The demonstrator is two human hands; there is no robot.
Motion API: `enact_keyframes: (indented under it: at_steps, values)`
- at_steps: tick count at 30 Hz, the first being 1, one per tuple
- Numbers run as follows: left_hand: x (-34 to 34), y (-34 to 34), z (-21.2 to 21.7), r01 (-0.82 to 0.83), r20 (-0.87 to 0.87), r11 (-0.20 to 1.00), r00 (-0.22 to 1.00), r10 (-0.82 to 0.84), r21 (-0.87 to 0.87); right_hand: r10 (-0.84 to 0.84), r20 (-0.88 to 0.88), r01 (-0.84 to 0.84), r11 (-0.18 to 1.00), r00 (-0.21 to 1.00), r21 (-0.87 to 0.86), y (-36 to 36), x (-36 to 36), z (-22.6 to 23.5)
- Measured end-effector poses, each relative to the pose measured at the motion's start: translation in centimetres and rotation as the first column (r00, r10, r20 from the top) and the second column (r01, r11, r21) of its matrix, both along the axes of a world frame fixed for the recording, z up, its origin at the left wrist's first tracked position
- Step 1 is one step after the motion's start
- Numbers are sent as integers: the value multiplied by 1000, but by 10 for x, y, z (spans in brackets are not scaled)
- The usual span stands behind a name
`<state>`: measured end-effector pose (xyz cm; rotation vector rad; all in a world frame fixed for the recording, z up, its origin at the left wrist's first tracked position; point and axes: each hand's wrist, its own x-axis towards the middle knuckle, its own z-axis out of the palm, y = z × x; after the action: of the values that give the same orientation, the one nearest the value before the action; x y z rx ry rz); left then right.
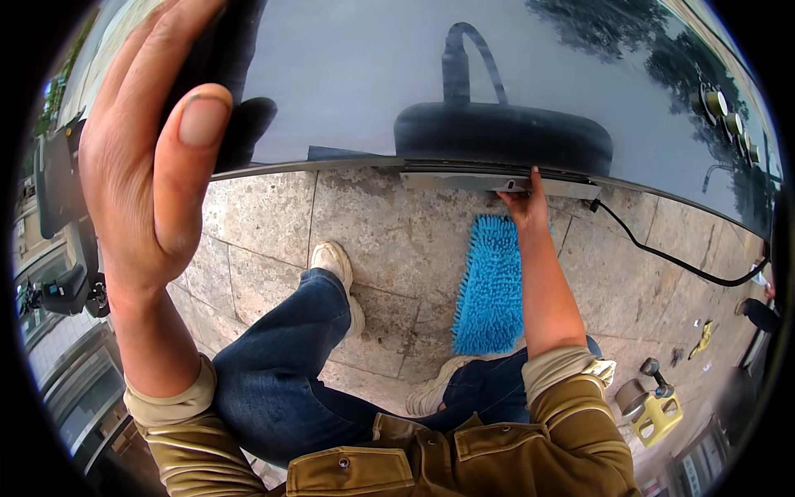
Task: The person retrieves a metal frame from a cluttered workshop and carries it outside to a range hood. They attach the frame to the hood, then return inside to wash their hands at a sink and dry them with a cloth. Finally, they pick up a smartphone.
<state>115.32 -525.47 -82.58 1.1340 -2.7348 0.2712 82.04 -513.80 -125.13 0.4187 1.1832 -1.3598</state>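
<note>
A large glossy dark panel [348, 74] spans the upper part of the view and mirrors trees and dark shapes. Along its near edge runs a narrow metal strip [455, 181]. My right hand [527, 199] grips that strip at the edge, thumb up and fingers curled beneath; the fingertips are partly hidden. My left hand [157, 141] is raised close to the camera over the panel's left end, fingers stretched out and thumb apart, holding nothing. Whether it touches the panel, I cannot tell. A black cable [671, 255] leads away from the strip's right end.
A blue shaggy microfibre mat [489, 286] lies on the stone paving [389, 232] between my right arm and feet. Small round metal pieces [716, 103] sit on the panel's far right. A yellow plastic piece [658, 421] and a tape roll [632, 398] lie at lower right.
</note>
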Motion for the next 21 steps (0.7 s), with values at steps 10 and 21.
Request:
enact_keyframes:
  at_steps: [10,21]
  values:
    - [4,-1,2,18,-4,1000,1000,-18,12,45,-25,-46,998,999,-38,1,0,2]
    - [2,1,3,-16,-12,999,1000,16,46,104,-96,-99,994,990,52,-3,2,2]
